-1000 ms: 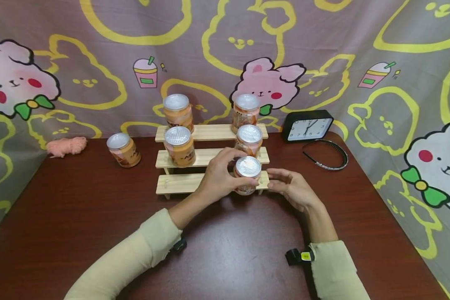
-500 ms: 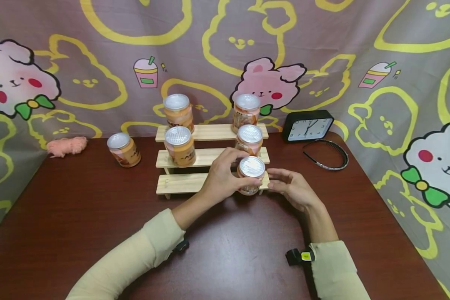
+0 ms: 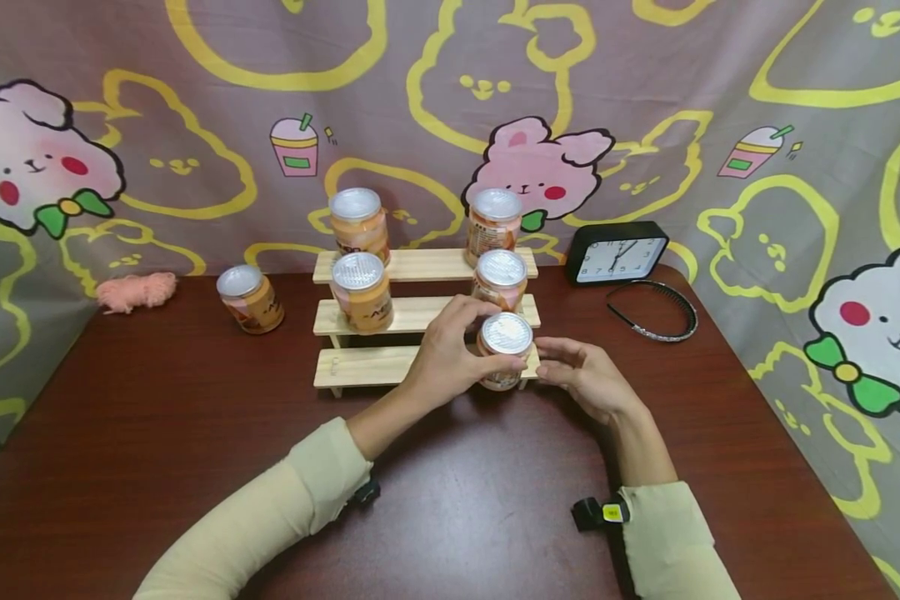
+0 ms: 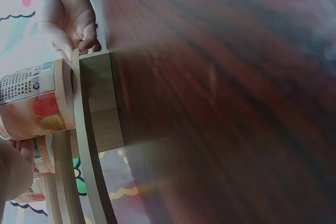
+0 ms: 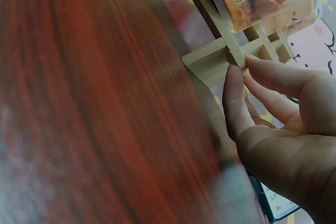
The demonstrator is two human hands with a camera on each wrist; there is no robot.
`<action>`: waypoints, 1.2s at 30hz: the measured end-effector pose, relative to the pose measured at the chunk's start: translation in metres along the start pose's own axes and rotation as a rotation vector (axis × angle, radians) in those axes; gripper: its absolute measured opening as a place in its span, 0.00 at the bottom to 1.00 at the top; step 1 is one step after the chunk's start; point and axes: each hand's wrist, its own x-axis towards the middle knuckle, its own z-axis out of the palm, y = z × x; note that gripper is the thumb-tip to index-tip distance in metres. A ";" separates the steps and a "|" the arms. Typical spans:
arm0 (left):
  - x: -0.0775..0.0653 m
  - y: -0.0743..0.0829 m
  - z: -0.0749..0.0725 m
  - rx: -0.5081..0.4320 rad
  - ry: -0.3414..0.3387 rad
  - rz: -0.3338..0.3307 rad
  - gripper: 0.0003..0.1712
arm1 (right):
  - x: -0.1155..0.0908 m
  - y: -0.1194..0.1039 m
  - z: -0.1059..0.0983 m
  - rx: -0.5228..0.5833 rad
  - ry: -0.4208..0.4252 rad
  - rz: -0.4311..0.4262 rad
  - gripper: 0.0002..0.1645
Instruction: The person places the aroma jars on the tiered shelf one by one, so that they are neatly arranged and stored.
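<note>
My left hand grips a fruit can with a silver lid and orange label, thumb in front and fingers behind. The can stands upright on the right end of the lowest board of a three-step wooden display stand. In the left wrist view the can's base is right at the board. My right hand pinches the right end of that board between thumb and fingers; the right wrist view shows the fingertips at the board's end. Similar cans stand at both ends of the middle step and top step.
Another fruit can stands on the dark wooden table, left of the stand. Pink yarn lies at the back left. A black clock and a headband are at the back right, before a patterned cloth.
My left hand has moved the can slightly to the right along the lowest board, and it has barely moved over the last half second. My right hand has stayed at the board's end.
</note>
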 end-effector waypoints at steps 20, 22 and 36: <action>-0.012 -0.013 -0.023 -0.124 -0.020 -0.005 0.37 | 0.001 0.000 0.001 0.004 -0.012 0.004 0.34; -0.016 -0.016 -0.031 -0.155 -0.033 -0.012 0.37 | 0.001 0.000 0.001 0.002 -0.012 0.005 0.35; -0.030 -0.026 -0.073 -0.245 -0.110 -0.115 0.32 | -0.002 -0.001 0.001 -0.043 -0.014 -0.016 0.34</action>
